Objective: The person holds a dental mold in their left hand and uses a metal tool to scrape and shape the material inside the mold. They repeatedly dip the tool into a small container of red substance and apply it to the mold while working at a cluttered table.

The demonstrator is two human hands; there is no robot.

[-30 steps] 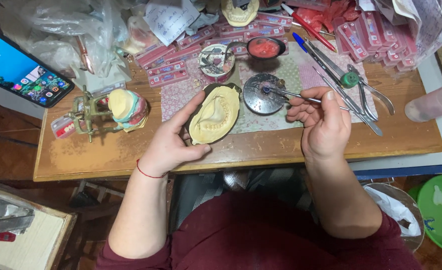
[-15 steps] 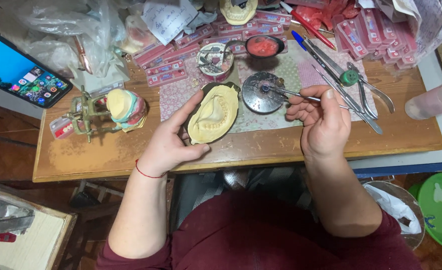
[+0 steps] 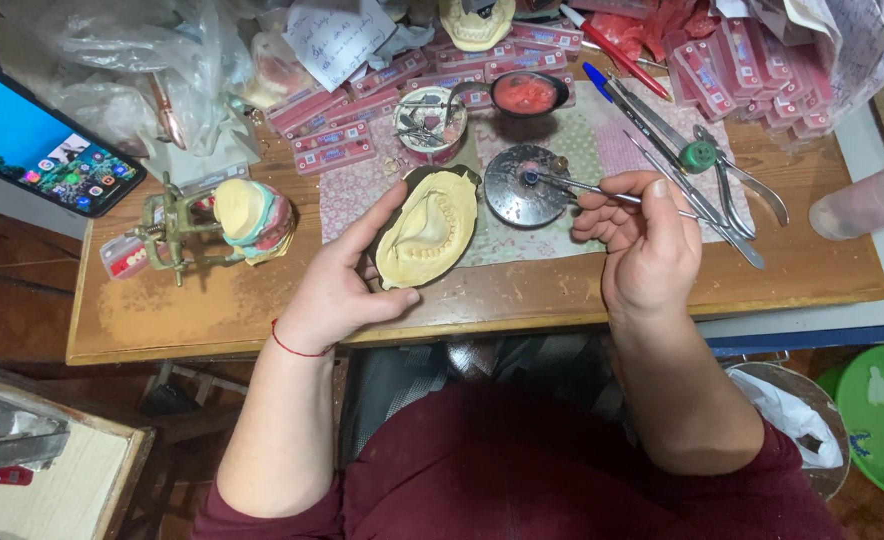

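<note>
The left hand cupped a cream-coloured dental cast set in a dark tray, thumb along the near edge and fingers curled behind the far side, holding it tilted just above the wooden table. A red thread circled that wrist.

The right hand was closed in a pinch on a thin metal instrument, gripped between thumb and fingertips. The instrument's tip reached leftward from the hand onto a round metal dish, which lay just beyond the cast and immediately left of the right hand's fingers. Whether the tip touched the dish surface could not be determined.

Beyond the dish stood a small red-filled bowl and, to its left, a round tin of small metal parts. To the right of the right hand lay pliers and further long tools, with a blue pen past them. Stacks of pink tooth cards lay farther out from both hands.

To the left of the left hand, well apart from it, stood a brass articulator carrying a second cast. Farther left still, a phone lay with its screen lit. A clear bottle lay far right of the right hand, and a green bowl sat below table level on that side.
</note>
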